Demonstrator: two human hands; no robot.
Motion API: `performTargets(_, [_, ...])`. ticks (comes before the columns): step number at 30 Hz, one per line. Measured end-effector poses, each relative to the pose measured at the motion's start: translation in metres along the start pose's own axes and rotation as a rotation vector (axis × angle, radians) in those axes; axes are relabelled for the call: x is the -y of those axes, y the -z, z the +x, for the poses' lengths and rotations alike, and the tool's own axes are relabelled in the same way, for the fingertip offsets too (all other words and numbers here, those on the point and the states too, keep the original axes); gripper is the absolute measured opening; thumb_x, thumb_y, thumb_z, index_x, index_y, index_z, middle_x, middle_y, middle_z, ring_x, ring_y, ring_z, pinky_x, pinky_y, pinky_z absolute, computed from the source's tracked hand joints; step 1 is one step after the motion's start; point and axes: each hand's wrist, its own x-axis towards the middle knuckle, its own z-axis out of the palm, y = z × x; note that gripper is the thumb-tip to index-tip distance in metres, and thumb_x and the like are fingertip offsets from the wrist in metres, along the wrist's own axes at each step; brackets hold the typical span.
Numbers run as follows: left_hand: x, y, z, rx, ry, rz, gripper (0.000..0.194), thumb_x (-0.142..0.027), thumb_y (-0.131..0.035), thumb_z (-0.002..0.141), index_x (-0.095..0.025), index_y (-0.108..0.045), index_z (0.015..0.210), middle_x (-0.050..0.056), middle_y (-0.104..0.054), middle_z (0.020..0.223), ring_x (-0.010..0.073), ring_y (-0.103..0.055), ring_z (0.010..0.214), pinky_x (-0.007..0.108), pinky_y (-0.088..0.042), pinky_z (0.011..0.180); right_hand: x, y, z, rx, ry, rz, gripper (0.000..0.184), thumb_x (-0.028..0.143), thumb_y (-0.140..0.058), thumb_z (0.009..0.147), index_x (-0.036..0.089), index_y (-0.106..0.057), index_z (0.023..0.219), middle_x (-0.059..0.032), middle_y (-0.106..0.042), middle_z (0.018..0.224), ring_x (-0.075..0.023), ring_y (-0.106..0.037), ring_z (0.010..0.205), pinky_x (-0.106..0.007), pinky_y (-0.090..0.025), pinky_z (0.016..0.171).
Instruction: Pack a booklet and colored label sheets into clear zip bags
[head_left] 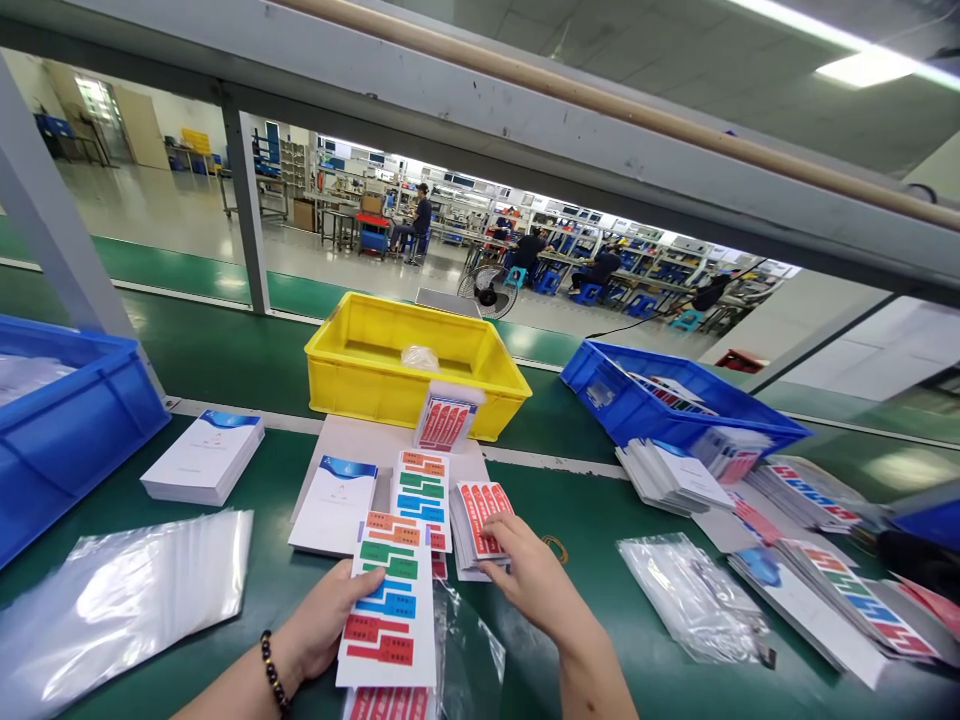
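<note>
My left hand, with a dark bead bracelet at the wrist, is closed on a white sheet of orange, green, blue and red labels, thumb on its face. Under that sheet lies a clear plastic bag. My right hand reaches forward, fingertips pinching the top sheet of a small stack of red label sheets. Between the hands, further back, lies another stack of coloured label sheets. A white booklet with a blue corner lies left of it.
A yellow bin stands behind, with red label sheets leaning on it. Blue bins sit at left and right. Clear bags lie at left and right. Booklets and label stacks surround.
</note>
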Motion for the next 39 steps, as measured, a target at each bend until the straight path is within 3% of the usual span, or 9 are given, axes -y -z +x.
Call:
performTargets(20, [0.004,0.004,0.002,0.035,0.003,-0.005,0.042,-0.028,-0.078,0.062,-0.007,-0.06,0.094,0.014,-0.073,0.083,0.0278,-0.069,0.077,0.036,-0.053,0.071,-0.01,-0.001,0.001,-0.034,0.02,0.061,0.012,0.018,-0.054,0.08,0.02,-0.063,0.087,-0.0058,-0.063,0.097,-0.0191,-0.061,0.089,-0.031,-0.052,0.078])
performTargets(25, [0.002,0.003,0.001,0.033,0.003,-0.018,0.04,-0.027,-0.078,0.061,-0.007,-0.061,0.092,0.014,-0.073,0.083,0.0282,-0.069,0.078,0.036,-0.052,0.072,-0.019,-0.006,0.0,-0.023,0.051,0.056,0.031,0.007,-0.041,0.078,0.02,-0.062,0.097,-0.0064,-0.062,0.102,-0.0183,-0.059,0.095,-0.032,-0.051,0.083])
performTargets(27, [0.002,0.003,0.001,0.029,0.003,-0.019,0.04,-0.027,-0.078,0.062,-0.007,-0.061,0.092,0.014,-0.073,0.083,0.0284,-0.069,0.078,0.036,-0.052,0.072,-0.023,-0.008,0.0,-0.079,0.07,0.045,0.037,0.004,-0.038,0.076,0.02,-0.063,0.098,-0.007,-0.062,0.103,-0.0188,-0.059,0.095,-0.033,-0.052,0.082])
performTargets(29, [0.002,0.003,0.001,0.034,-0.009,-0.022,0.039,-0.026,-0.077,0.062,-0.007,-0.062,0.092,0.014,-0.073,0.084,0.0284,-0.069,0.079,0.036,-0.052,0.072,-0.021,-0.008,0.0,-0.228,0.101,0.029,0.033,0.008,-0.038,0.08,0.019,-0.064,0.096,-0.0086,-0.063,0.099,-0.0201,-0.061,0.092,-0.035,-0.053,0.079])
performTargets(32, [0.002,0.002,0.002,0.04,-0.012,-0.036,0.037,-0.03,-0.073,0.067,-0.006,-0.063,0.094,0.015,-0.073,0.086,0.0285,-0.068,0.081,0.037,-0.051,0.076,-0.001,-0.007,-0.002,-0.552,0.188,0.017,0.029,0.011,-0.044,0.083,0.021,-0.063,0.103,-0.0103,-0.063,0.096,-0.0227,-0.06,0.089,-0.039,-0.052,0.074])
performTargets(34, [0.003,0.0,0.003,0.064,-0.015,-0.074,0.039,-0.037,-0.067,0.073,-0.006,-0.063,0.096,0.016,-0.072,0.089,0.0285,-0.068,0.084,0.037,-0.049,0.08,0.024,-0.008,-0.006,-0.672,0.31,0.013,0.037,0.008,-0.048,0.081,0.025,-0.058,0.112,-0.0093,-0.062,0.095,-0.0235,-0.06,0.088,-0.041,-0.051,0.072])
performTargets(36, [0.003,-0.001,0.004,0.11,-0.036,-0.134,0.042,-0.042,-0.061,0.076,-0.006,-0.064,0.098,0.016,-0.071,0.095,0.0282,-0.066,0.09,0.038,-0.047,0.087,0.05,-0.015,-0.009,-0.619,0.463,0.013,0.044,0.004,-0.05,0.078,0.026,-0.054,0.117,-0.0076,-0.063,0.09,-0.0223,-0.059,0.082,-0.039,-0.049,0.067])
performTargets(39, [0.005,0.0,0.005,0.161,-0.08,-0.175,0.045,-0.047,-0.06,0.076,-0.008,-0.065,0.098,0.015,-0.07,0.099,0.0284,-0.063,0.097,0.039,-0.044,0.09,0.08,-0.033,-0.011,-0.474,0.616,0.017,0.031,0.007,-0.049,0.08,0.017,-0.057,0.108,-0.0069,-0.063,0.074,-0.0196,-0.056,0.067,-0.034,-0.044,0.057])
